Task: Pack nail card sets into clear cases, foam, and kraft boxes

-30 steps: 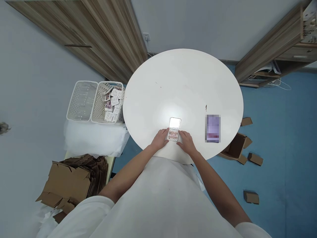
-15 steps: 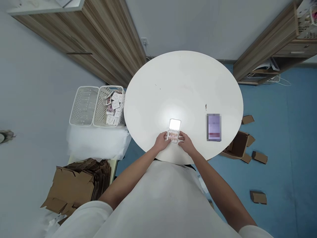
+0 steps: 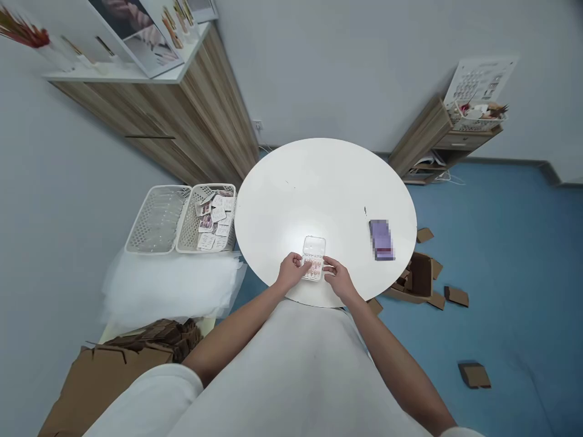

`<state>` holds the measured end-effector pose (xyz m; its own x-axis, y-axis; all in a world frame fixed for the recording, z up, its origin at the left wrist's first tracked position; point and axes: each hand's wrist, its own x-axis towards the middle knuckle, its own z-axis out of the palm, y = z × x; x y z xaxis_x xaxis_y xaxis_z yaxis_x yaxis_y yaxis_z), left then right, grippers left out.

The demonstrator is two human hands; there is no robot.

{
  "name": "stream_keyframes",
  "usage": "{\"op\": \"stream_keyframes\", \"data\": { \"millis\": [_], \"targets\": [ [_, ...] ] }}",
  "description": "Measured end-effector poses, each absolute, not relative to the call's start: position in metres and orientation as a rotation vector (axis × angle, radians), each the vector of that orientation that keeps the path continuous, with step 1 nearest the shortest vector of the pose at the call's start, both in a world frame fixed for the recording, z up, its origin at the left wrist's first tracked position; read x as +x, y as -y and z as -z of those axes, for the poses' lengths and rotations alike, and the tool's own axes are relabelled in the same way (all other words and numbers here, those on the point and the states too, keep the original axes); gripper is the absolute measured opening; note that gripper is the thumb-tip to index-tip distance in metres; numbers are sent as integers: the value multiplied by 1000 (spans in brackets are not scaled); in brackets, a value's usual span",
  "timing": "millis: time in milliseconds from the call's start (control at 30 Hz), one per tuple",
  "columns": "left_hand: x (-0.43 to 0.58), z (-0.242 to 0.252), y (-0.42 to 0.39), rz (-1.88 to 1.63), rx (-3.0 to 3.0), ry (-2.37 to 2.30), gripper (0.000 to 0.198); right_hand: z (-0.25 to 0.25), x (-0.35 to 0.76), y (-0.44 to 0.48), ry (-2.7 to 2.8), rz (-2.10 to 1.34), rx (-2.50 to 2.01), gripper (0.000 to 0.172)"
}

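Observation:
A small clear plastic case [image 3: 314, 246] lies near the table's front edge, its hinged lid raised on the far side. Rows of small pink pieces that look like false nails [image 3: 313, 269] fill its base. My left hand [image 3: 290, 271] grips the case's left side, with the thumb reaching over the pink pieces. On the opposite side my right hand [image 3: 339, 280] holds the right edge with bent fingertips near the hinge corner. Whether either hand pinches a single piece is too small to tell.
The white oval table [image 3: 319, 176] also bears a pixelated purple object [image 3: 381, 240] at right. Left of it stand white baskets [image 3: 183, 233], one with cards, plus white sheets [image 3: 168, 285] and flattened cardboard [image 3: 109, 376]. An open carton [image 3: 421, 276] sits on the floor at right.
The view has tilted up and shifted, showing more of the cabinet tops. My left thumb now reaches farther over the case's contents. Bright glare has left the raised lid.

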<state>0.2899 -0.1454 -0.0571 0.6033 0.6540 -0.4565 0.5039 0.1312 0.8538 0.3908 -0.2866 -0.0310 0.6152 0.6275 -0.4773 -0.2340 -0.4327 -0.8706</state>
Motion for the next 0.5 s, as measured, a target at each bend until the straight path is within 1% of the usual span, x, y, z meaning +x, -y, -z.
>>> {"op": "stream_keyframes", "data": {
  "millis": [167,333,500],
  "targets": [
    [271,40,135,-177,1515,-920,35,16,364,280,326,-892,-1749,56],
    [248,22,129,-111,1276,-740,31,10,350,279,279,-850,-1650,52],
    [234,11,123,-18,1093,-652,37,4,341,279,220,-820,-1574,44]
  ]
}}
